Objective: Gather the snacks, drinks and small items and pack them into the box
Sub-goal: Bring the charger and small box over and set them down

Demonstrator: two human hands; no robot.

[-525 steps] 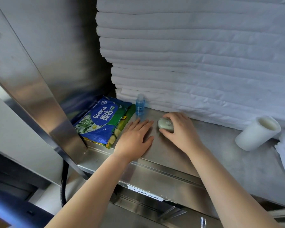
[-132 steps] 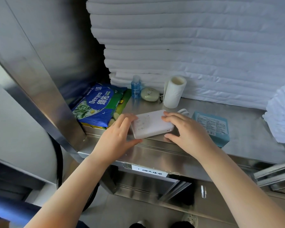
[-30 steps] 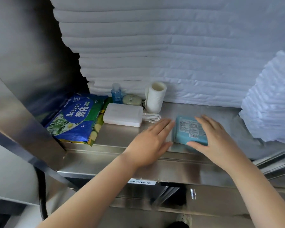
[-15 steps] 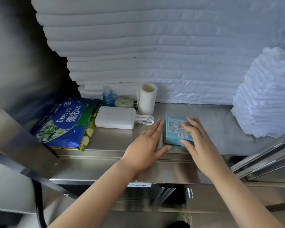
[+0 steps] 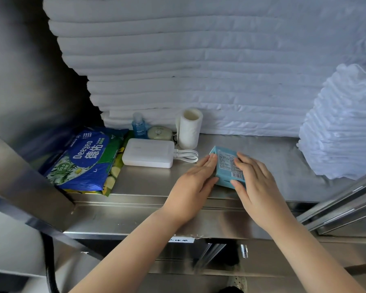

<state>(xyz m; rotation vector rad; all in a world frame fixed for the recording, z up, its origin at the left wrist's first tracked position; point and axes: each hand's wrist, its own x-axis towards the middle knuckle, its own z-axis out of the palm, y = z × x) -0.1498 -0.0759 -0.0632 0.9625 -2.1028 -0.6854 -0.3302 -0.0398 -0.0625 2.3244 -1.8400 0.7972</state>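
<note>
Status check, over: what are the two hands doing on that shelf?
Left hand flat against teal box, left side. Right hand grips it from above, thumb at near edge. Power bank to the left, apart.

Left hand (image 5: 190,185) now touching teal box (image 5: 226,163), right hand (image 5: 256,187) gripping it — thumb at front

Shelf (image 5: 273,157): wipes (image 5: 82,163), power bank (image 5: 148,155), blue box (image 5: 225,166)

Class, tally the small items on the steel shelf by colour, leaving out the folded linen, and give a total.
Blue: 3 (wipes pack, small bottle, small box)
White: 2 (power bank, paper roll)
Green: 2 (oval case, pack under the wipes)
Total: 7
</note>
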